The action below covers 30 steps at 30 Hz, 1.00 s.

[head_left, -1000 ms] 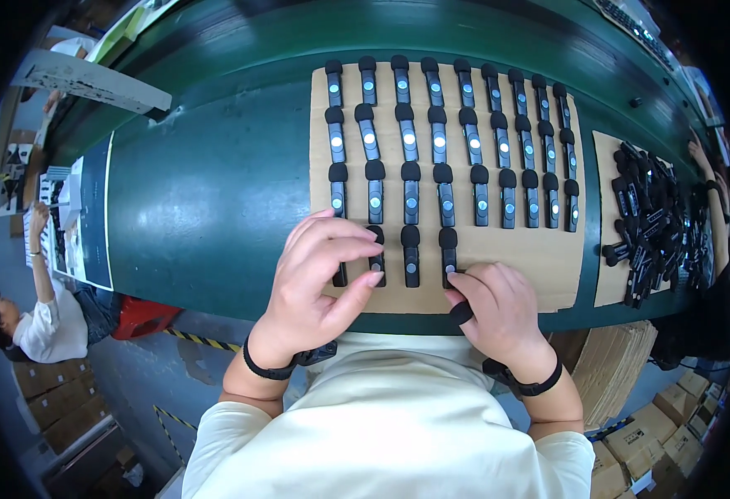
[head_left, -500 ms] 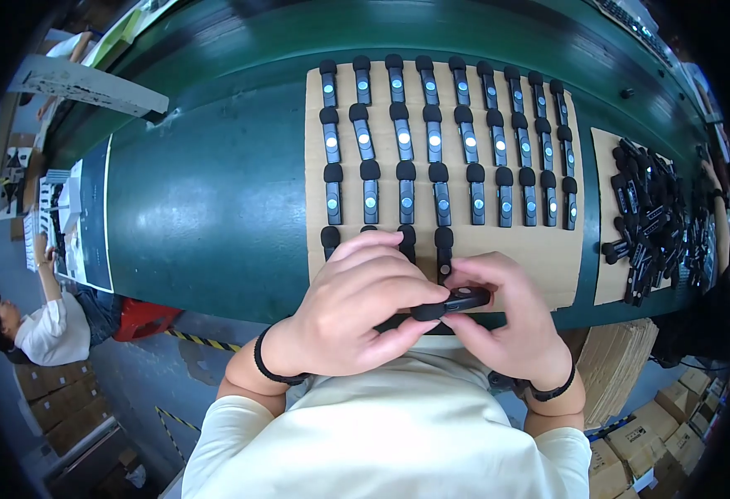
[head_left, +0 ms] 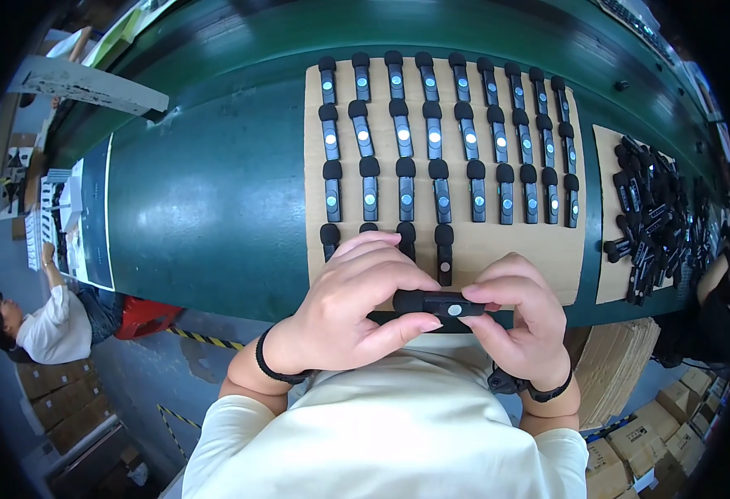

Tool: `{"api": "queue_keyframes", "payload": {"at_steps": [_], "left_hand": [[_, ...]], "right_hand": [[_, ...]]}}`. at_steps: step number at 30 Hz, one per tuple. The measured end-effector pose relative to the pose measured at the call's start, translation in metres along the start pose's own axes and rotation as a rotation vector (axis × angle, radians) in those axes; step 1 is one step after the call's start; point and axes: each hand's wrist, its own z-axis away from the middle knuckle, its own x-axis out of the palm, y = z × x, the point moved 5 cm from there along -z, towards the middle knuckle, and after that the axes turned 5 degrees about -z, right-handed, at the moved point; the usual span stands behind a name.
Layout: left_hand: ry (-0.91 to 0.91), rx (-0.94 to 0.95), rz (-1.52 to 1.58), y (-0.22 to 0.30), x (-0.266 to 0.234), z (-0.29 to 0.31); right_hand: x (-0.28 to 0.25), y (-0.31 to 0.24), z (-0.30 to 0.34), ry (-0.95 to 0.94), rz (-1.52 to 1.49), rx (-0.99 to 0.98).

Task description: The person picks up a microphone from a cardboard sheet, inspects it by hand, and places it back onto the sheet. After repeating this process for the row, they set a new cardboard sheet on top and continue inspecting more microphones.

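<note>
Fingers [head_left: 419, 325] on the left hand [head_left: 352, 312] and right hand [head_left: 521, 306] are pinching one slim black plastic device with a pale round dot [head_left: 443, 307], left at its foam end, right at the other, just above the desk's near edge. So, risks, big to small: that glossy green desk [head_left: 207, 200] looks slick, so a dropped piece might skid. Flat brown cardboard sheet [head_left: 514, 258] could slide if bumped, skewing every row. Nearest row of black foam-topped sticks [head_left: 444, 258] is partly hidden behind the left hand; can't tell if it's touching them, but a low knuckle could nudge one. Loose pinch? Held device could roll out and fall. Its rounded black foam cap [head_left: 406, 301] might pop off if tugged.
</note>
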Motion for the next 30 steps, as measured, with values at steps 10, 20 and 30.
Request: {"api": "queue_keyframes", "payload": {"at_steps": [10, 20, 30], "left_hand": [[0.076, 0.041, -0.013, 0.0034, 0.0008, -0.0001], [0.08, 0.053, -0.026, 0.0036, -0.0007, -0.0012], [0.083, 0.088, -0.059, 0.0051, -0.0017, -0.0007]], "right_hand": [[0.0006, 0.0056, 0.0029, -0.038, -0.067, 0.103], [0.0013, 0.0, -0.0006, -0.004, 0.04, -0.088], [0.0018, 0.0005, -0.0011, 0.01, 0.034, -0.084]]}}
